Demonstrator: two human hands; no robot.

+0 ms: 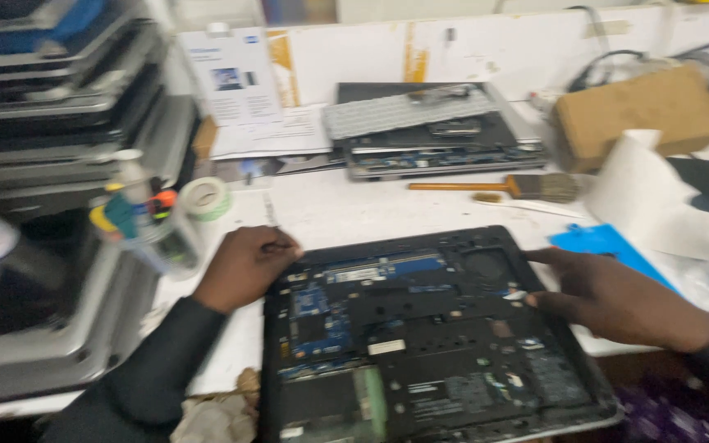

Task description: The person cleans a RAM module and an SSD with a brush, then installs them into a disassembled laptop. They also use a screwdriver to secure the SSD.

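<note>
Opened laptop point(428, 336) on the table point(354, 209).
Left hand point(244, 264) curled at its corner; right hand point(617, 299) open on its edge.

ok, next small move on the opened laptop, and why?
Probably steady the open laptop base first: left hand grips its top-left corner, right hand rests on the right edge, and the near edge seems to overhang the white table.

brush point(535, 186), tape roll point(205, 197), cardboard box point(638, 111), stacked laptops point(51, 90)
</note>
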